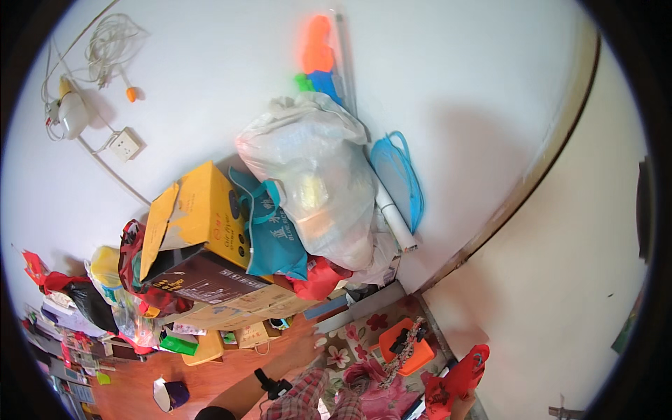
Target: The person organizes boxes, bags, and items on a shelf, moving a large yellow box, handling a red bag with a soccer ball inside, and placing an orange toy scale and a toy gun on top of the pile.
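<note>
My left hand (307, 346) reaches out at the lower middle, blurred, beside the edge of a flowered cloth (338, 357); a black device is strapped to that wrist. Its fingers are not clear enough to tell their pose. Low at the right, my right hand (462, 405) grips a red fabric bag or cloth (454, 380) with dark figures on it. Between the hands, an orange plastic basket (424, 357) rests on the flowered cloth. A patterned strap or cord with black parts (407, 344) lies across it. Below, plaid-clad legs (299, 399) show.
Ahead, a yellow air fryer box (197, 210), a teal bag (275, 231) and a large stuffed plastic bag (320, 184) are piled on cartons (236, 310) against the wall. A purple and white container (176, 395) stands on the wooden floor. A wall runs along the right.
</note>
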